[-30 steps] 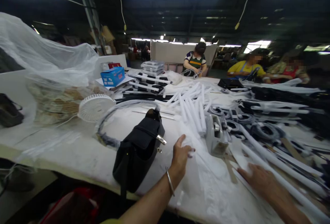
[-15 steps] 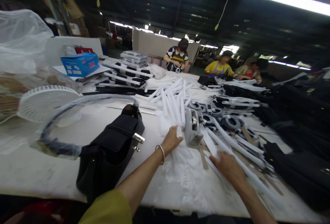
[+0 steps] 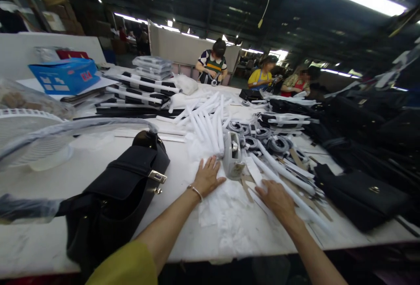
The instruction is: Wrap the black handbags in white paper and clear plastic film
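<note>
My left hand (image 3: 208, 176) lies flat with its fingers spread on thin white sheets (image 3: 215, 210), just below a pile of white rolled tubes (image 3: 208, 123). A bracelet circles that wrist. Farther right, my right hand (image 3: 277, 199) rests palm down, its fingertips at the end of a flat white strip (image 3: 254, 170); its fingers are stretched out and seem to grip nothing. Between the hands, a little farther off, stands a grey tape dispenser (image 3: 234, 156). To the left of my left arm is a black handbag (image 3: 123, 180) with a metal clasp and a plastic-wrapped handle.
A white fan (image 3: 36, 138) and a blue box (image 3: 65, 75) are at the left. Coiled straps (image 3: 278, 144) and long white tubes (image 3: 285, 184) lie to the right, beside black bags (image 3: 361, 193). Across the table, several people work, one in a striped top (image 3: 213, 64).
My left hand has flattened, its fingers now spread on the white sheets. My right hand stays by the strips. The view has turned, so the handbag and fan appear farther left.
</note>
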Tool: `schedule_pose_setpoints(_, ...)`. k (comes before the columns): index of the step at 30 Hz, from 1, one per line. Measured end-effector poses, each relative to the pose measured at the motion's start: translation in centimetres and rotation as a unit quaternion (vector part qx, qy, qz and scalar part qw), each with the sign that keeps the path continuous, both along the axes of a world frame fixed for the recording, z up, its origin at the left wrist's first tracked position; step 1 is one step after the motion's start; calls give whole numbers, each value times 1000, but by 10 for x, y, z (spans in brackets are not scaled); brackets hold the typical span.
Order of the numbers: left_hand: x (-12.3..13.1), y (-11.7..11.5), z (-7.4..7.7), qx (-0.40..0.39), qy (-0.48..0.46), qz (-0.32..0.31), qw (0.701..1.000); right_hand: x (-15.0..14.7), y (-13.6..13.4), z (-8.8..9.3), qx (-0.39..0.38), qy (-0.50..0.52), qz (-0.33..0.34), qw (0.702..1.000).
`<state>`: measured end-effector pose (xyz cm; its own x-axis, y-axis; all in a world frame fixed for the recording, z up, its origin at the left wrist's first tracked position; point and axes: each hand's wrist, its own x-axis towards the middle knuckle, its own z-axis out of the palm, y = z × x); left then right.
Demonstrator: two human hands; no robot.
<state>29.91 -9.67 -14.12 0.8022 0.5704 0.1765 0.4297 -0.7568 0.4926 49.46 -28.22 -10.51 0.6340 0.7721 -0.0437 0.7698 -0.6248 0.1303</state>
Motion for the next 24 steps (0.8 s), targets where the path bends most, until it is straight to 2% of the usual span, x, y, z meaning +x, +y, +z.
schedule_pose_setpoints(2,-1,2,3,-3,-15,11,1000,-1,2,3,-6,3,-4,1000)
schedule_pose_setpoints(4,-6,-3,13,0,-47,37,998,-1,4,5,-10,-4,-7,1000)
schedule_pose_setpoints(7,-20,-22,30,3,-139,52,989,-2,5,8,-3,-21,-12,1000)
schedule_pose_setpoints(10,-43,-50,44,-18,-203,17,979,-3,6,13,23,-27,-32,999)
schedule_pose_setpoints(13,-69,-75,52,-71,-229,-12,971,-3,4,22,53,-13,-63,997)
schedule_pose_setpoints(16,-93,-93,54,-179,-250,-37,951,0,-2,34,81,13,-70,994)
schedule_pose_setpoints(19,-109,-104,48,-337,-226,-53,912,-9,-12,45,114,23,-44,992)
schedule_pose_setpoints(21,-115,-110,42,-445,-207,-60,869,-30,-20,49,158,9,2,987)
schedule_pose_setpoints(23,-121,-117,36,-545,-207,-52,811,-67,-30,49,231,-18,108,967)
schedule_pose_setpoints(24,-124,-120,34,-587,-216,-42,779,-91,-35,46,265,-25,179,947)
